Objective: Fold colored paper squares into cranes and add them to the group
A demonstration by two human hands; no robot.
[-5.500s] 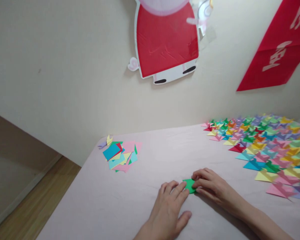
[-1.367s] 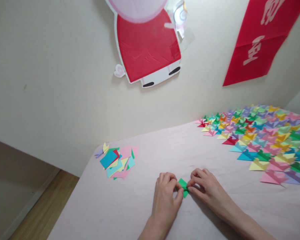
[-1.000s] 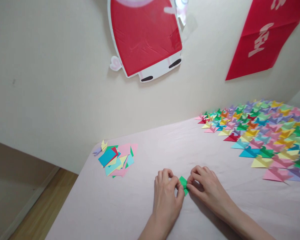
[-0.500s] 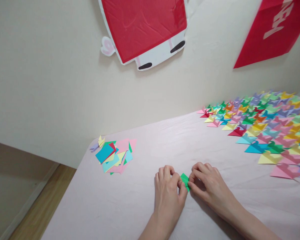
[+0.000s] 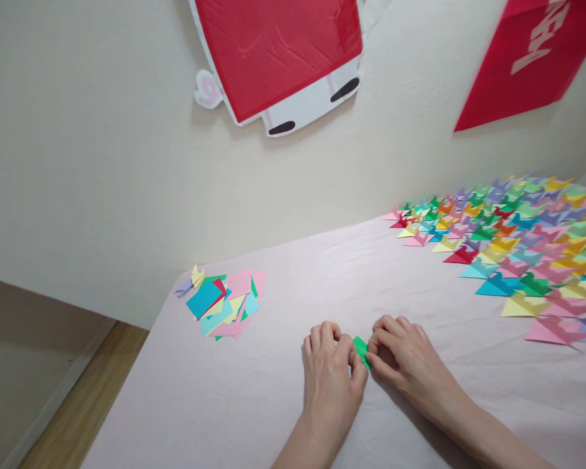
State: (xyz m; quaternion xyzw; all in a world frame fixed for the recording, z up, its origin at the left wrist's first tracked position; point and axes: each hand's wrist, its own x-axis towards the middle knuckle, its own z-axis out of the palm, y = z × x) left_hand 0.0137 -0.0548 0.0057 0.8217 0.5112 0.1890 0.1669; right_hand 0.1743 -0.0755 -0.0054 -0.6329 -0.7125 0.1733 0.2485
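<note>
A small piece of folded green paper (image 5: 361,350) lies between my two hands at the front of the table. My left hand (image 5: 331,368) pinches its left side between thumb and forefinger, and the fingertips cover part of it. On the right side, my right hand (image 5: 404,352) has thumb and forefinger closed on the paper's edge. Both hands rest low against the tablecloth, palms down. The exact folds in the paper are too small to make out.
A loose pile of coloured paper sheets (image 5: 219,306) lies at the table's left, with a yellow folded paper piece (image 5: 197,276) behind it. Rows of folded paper cranes (image 5: 522,260) fill the right side. The pale cloth-covered table (image 5: 200,404) meets a wall (image 5: 127,163) with red decorations (image 5: 283,52).
Both hands stay at the green paper with almost no movement. The view has shifted very slightly.
</note>
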